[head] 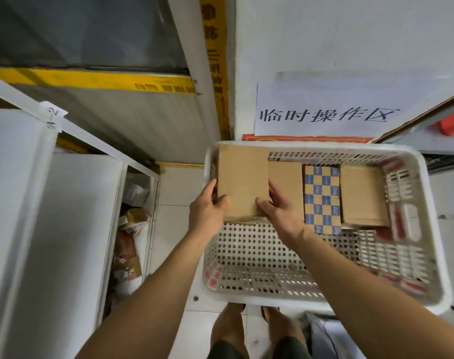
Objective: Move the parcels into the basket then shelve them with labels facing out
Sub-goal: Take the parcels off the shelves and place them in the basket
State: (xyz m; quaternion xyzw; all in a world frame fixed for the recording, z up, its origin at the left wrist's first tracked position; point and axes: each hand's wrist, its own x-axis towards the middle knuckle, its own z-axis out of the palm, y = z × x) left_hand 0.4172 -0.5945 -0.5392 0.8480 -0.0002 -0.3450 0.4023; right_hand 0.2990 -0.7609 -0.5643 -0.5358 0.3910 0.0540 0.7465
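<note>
Forearms reach up from six o'clock to the basket (246, 296), where both hands clamp one plain box (242, 181) at its ten o'clock corner. Its long axis runs twelve to six; left hand (206, 212) grips the left edge, right hand (281, 209) the right, fingers curled round it. Three more parcels (321, 198) stand at three o'clock, touching in a row. Shelf (52, 203) lies at nine; nothing blocks the way.

Perforated white plastic basket (246, 299): white, dotted with dark holes.
Plain brown cardboard parcel (242, 177): tan all over.
Chequered cardboard parcel (322, 198): blue and tan squares.
Flat brown cardboard box (363, 195): plain tan.
Yellow tape strip (91, 79): yellow, dark print.
White paper sign (329, 110): white, black characters.
</note>
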